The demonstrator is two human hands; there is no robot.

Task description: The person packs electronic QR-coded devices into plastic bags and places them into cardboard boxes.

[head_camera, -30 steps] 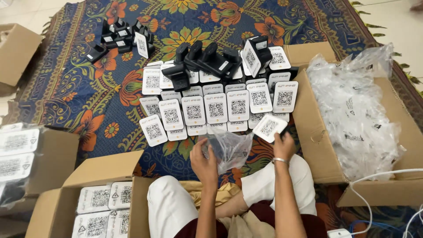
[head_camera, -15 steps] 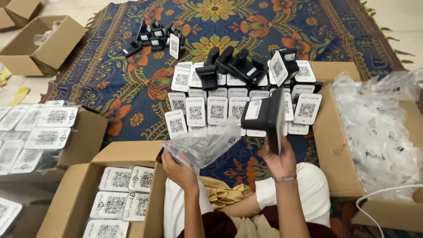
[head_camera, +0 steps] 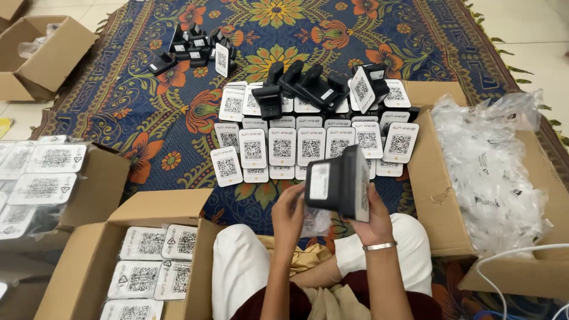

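- Half a second ago the left hand [head_camera: 288,214] held a crumpled clear bag out to the left, apart from the stand; now it has come in beside the stand [head_camera: 339,184], and only a scrap of clear bag [head_camera: 314,223] shows under it, between the two hands.
- The stand was upright in the right hand [head_camera: 372,220] before; it now lies tilted, its black base turned toward the camera and its white face edge-on at the right.
- The view has also shifted a little to the right: the box of packed cards at lower left shows less of its rows.
- The right hand grips the stand from below and behind, fingers closed around its right side; a silver bangle [head_camera: 379,245] sits on that wrist.
- The left hand's fingers are curled and touch the stand's left edge; whether they also pinch the bag I cannot tell.
- The stand is a black wedge-shaped block with a white label on its base and a white card front. It is held above the person's lap, just in front of the rows of white cards [head_camera: 296,145] standing on the rug [head_camera: 148,118].
- Behind those rows lie more black stands [head_camera: 302,86], some toppled; a second small cluster [head_camera: 195,50] sits farther back.
- An open box [head_camera: 427,178] at the right holds a heap of clear bags [head_camera: 492,160].
- A box [head_camera: 148,204] at lower left holds packed cards.
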